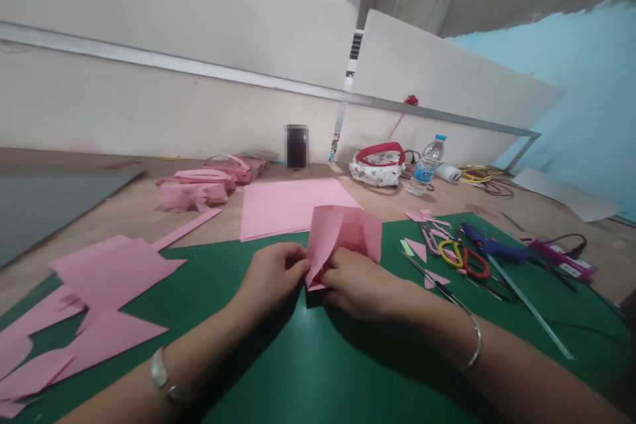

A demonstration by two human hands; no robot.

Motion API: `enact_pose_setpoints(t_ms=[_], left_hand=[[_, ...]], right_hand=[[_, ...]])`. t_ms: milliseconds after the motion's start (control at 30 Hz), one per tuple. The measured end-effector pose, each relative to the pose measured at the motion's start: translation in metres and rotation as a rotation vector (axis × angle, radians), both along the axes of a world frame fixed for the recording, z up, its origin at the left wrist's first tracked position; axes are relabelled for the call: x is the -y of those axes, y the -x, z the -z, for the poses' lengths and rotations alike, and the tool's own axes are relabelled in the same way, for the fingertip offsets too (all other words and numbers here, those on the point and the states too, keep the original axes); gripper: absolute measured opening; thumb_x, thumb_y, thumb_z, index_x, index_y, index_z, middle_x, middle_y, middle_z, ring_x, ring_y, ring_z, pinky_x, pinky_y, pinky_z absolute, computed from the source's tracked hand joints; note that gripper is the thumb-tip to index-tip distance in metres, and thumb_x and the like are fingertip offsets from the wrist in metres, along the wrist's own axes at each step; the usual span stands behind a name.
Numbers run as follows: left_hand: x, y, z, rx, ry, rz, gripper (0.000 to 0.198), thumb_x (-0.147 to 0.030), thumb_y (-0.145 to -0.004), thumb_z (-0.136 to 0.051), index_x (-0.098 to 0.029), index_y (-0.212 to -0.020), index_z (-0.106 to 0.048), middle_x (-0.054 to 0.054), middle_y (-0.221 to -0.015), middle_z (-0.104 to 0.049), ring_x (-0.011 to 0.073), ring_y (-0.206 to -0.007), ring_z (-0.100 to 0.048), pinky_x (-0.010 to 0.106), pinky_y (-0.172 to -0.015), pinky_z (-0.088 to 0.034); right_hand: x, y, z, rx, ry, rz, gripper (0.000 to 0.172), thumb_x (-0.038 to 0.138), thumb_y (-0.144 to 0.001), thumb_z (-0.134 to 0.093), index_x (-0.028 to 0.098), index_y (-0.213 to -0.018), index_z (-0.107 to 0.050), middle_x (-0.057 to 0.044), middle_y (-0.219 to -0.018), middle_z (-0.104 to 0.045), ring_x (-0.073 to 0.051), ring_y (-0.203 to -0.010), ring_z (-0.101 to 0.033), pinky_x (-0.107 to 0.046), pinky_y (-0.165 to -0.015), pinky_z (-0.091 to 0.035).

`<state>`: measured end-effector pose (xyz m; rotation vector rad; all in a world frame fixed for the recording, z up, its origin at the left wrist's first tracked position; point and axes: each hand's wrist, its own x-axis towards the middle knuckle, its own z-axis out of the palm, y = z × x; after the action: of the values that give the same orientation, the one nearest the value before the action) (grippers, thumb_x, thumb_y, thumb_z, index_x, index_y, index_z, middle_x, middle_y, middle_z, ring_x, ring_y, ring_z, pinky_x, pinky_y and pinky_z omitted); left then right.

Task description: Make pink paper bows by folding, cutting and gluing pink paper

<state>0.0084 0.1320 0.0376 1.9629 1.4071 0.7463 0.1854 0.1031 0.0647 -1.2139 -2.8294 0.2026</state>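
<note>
A folded pink paper piece stands upright between my hands over the green mat. My left hand pinches its lower left edge between thumb and fingers. On the other side my right hand is closed on the paper's lower part, its fingertips reaching inside the fold. The fingertips of the right hand are partly hidden by the paper. Just behind the paper lies a flat pink sheet.
Cut pink paper spreads at left, with pink paper bundles behind. To the right lie scissors, a blue glue gun, a clear stick and paper scraps. A water bottle and a white pouch stand behind.
</note>
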Motion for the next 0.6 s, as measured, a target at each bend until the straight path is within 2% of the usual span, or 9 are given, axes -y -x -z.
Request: enact_pose_setpoints(t_ms=[200,433,600], left_hand=[[-0.0031,0.0002,0.0003,-0.015,-0.008,-0.004,0.020,-0.032,-0.071,-0.052,-0.021,-0.075,-0.068,0.002,-0.077,-0.073,0.0212,-0.075,-0.064,0.031,-0.071,-0.045],[-0.0027,0.0002,0.0039,0.014,-0.016,0.053,0.020,-0.029,-0.070,-0.051,-0.021,-0.079,-0.068,0.001,-0.082,-0.073,0.0200,-0.079,-0.064,0.030,-0.074,-0.045],[-0.0035,0.0014,0.0044,0.016,-0.021,0.080,0.016,-0.027,-0.069,-0.051,-0.021,-0.075,-0.065,0.001,-0.076,-0.071,0.0200,-0.074,-0.063,0.030,-0.070,-0.045]], right_hand=[[0.0028,-0.0026,-0.0063,0.051,0.085,0.045,0.033,0.036,-0.082,-0.061,0.013,-0.106,-0.066,-0.013,-0.104,-0.058,-0.024,-0.092,-0.054,-0.034,-0.079,-0.045],[-0.0013,0.0007,-0.0031,0.107,0.047,0.015,0.032,0.037,-0.085,-0.057,0.011,-0.100,-0.069,-0.013,-0.098,-0.062,-0.022,-0.087,-0.056,-0.032,-0.075,-0.045],[0.0024,-0.0006,-0.0065,0.111,0.016,-0.018,0.028,0.034,-0.081,-0.062,0.011,-0.096,-0.070,-0.014,-0.099,-0.064,-0.024,-0.087,-0.058,-0.033,-0.073,-0.046]])
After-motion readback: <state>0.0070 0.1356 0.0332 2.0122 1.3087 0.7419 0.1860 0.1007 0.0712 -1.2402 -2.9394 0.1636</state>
